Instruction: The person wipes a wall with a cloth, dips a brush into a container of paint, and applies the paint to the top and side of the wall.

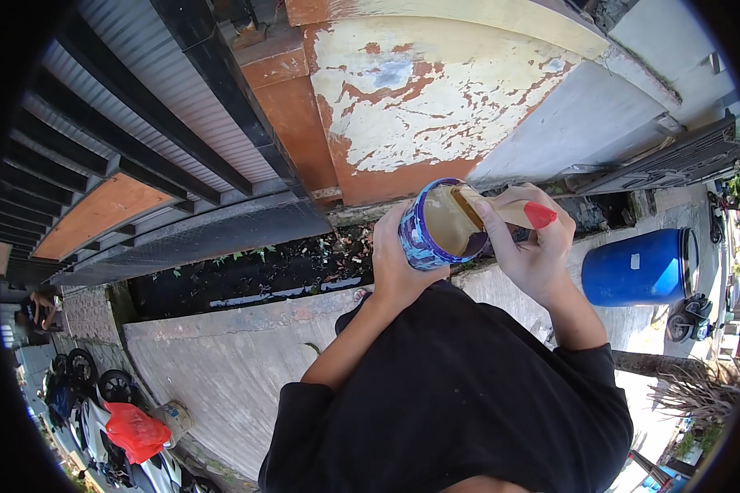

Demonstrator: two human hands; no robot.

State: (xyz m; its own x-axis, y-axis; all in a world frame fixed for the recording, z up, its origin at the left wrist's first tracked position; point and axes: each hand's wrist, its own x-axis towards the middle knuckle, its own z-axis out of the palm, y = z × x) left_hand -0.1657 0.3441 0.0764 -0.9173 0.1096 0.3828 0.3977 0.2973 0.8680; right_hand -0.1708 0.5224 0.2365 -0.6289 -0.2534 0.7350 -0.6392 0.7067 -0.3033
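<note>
My left hand (399,259) is wrapped round a blue and purple paint can (421,238), tilted so that the cream paint (442,220) inside shows. In my right hand (530,246) is a paintbrush (508,211) with a pale wooden handle and a red tip. The brush's head reaches over the can's rim, at the inner wall; its bristles are partly hidden. Beyond the can stands a wall (419,99) with patchy cream paint over orange-brown.
A dark drainage ditch (247,279) runs between the wall and the concrete path (222,353). To the right lies a blue barrel (633,267). Black metal bars of a gate (156,99) rise on the left. Motorbikes (86,411) and a red bag (136,431) are at lower left, near a crouching person (45,311).
</note>
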